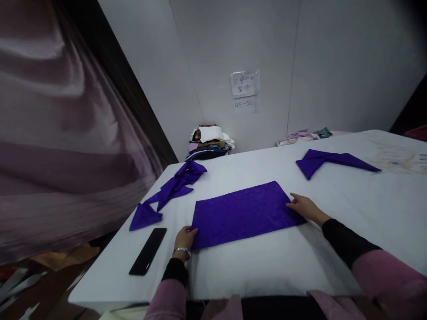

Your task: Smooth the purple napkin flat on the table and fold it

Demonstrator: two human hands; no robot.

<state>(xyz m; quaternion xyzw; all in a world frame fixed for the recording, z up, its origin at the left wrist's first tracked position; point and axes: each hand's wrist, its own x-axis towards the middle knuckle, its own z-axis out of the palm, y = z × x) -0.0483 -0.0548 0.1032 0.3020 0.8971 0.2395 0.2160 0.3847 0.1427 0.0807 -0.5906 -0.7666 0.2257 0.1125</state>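
Note:
A purple cloth napkin [245, 213] with a faint woven pattern lies as a flat rectangle in front of me on the white table. Its left edge is pinched in my left hand [184, 239], which has a bracelet at the wrist. At the opposite short edge, my right hand [303, 207] grips the cloth between thumb and fingers. A crumpled purple cloth [173, 186] lies to the far left of the napkin. Toward the back right, another purple cloth [333, 159] rests in a bent, folded shape.
A black phone [148, 251] lies near the front left of the white tablecloth [240, 271]. Folded fabrics [211, 144] are stacked behind the table, with more cloths [302, 137] farther right. A pinkish curtain [63, 133] hangs at left; a paper sign [245, 89] is on the wall.

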